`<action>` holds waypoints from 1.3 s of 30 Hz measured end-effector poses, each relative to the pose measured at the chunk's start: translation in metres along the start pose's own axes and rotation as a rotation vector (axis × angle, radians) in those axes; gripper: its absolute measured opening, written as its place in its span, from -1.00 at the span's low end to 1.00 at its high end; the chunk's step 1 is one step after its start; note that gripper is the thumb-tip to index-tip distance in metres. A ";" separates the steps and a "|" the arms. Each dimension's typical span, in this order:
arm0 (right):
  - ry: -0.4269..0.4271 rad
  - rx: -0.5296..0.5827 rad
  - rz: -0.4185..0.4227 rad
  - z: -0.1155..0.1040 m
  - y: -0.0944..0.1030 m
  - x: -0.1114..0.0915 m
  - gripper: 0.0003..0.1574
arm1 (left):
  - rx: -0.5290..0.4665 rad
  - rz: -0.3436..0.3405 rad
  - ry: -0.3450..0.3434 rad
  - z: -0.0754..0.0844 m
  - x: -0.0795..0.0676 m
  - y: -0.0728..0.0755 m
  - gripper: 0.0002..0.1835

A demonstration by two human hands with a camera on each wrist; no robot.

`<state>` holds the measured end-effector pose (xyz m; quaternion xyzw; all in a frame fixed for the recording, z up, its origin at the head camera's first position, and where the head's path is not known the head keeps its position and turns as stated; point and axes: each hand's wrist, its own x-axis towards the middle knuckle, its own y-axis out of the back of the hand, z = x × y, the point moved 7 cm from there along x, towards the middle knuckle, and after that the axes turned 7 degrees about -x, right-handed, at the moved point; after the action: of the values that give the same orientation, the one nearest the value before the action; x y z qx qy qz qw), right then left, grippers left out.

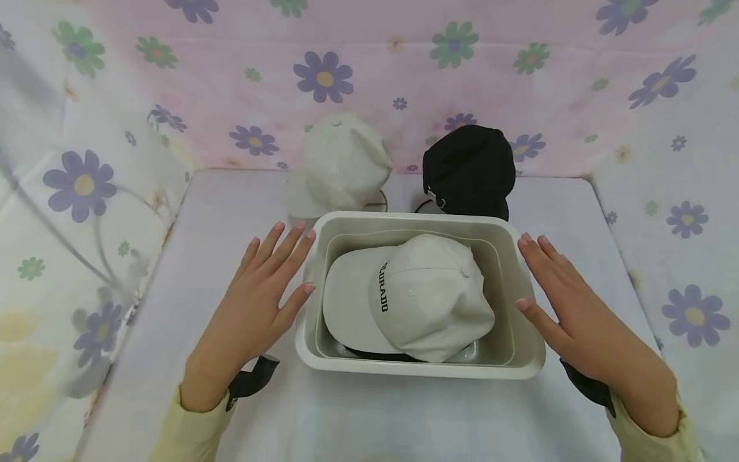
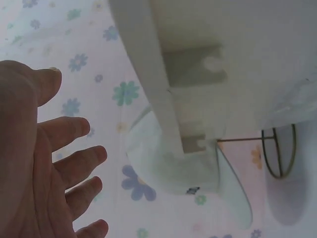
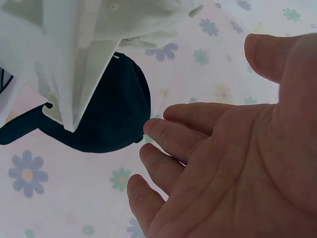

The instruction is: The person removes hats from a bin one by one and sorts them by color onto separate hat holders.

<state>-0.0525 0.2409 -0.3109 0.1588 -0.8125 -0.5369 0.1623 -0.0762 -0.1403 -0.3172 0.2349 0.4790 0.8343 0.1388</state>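
Head view: the left hand [image 1: 256,308] and right hand [image 1: 580,317], released with fingers extended, flank the short sides of a plastic bin [image 1: 421,370] on the table [image 1: 346,417]. Inside lies 1 lettered white baseball cap [image 1: 427,295], brim left. Toward the table's far edge, a plain white baseball cap [image 1: 346,160] sits left of a black baseball cap [image 1: 473,170].

Left wrist view: the left hand's fingers spread, apart from the bin.

Right wrist view: the right palm faces the bin, holding nothing.

An open off-white tub [image 1: 421,369] sits upright between the left fingers [image 1: 296,255] and right fingers [image 1: 537,260], just beside both. Inside, a white cap [image 1: 433,295] with black lettering lies crown up, brim toward the left fingers.
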 end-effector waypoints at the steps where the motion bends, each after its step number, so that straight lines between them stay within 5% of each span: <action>1: 0.001 -0.001 -0.003 -0.001 -0.001 0.000 -0.01 | 0.004 -0.001 -0.008 0.003 0.002 0.000 -0.34; 7: 0.019 -0.012 -0.042 -0.008 -0.007 0.003 -0.01 | 0.012 -0.037 -0.010 0.010 0.008 -0.004 -0.34; 24: 0.093 -0.053 -0.239 -0.030 -0.018 0.023 0.03 | -0.003 -0.165 0.098 0.001 -0.001 -0.032 -0.30; 32: 0.044 0.010 -0.397 -0.026 -0.023 0.037 0.06 | -0.002 -0.171 0.116 0.000 -0.004 -0.037 -0.30; 39: 0.098 0.074 -0.402 -0.029 -0.026 0.049 0.09 | -0.005 -0.175 0.129 0.000 -0.003 -0.039 -0.29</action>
<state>-0.0814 0.1869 -0.3196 0.3495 -0.7749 -0.5198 0.0854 -0.0734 -0.1224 -0.3515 0.1377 0.5036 0.8335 0.1808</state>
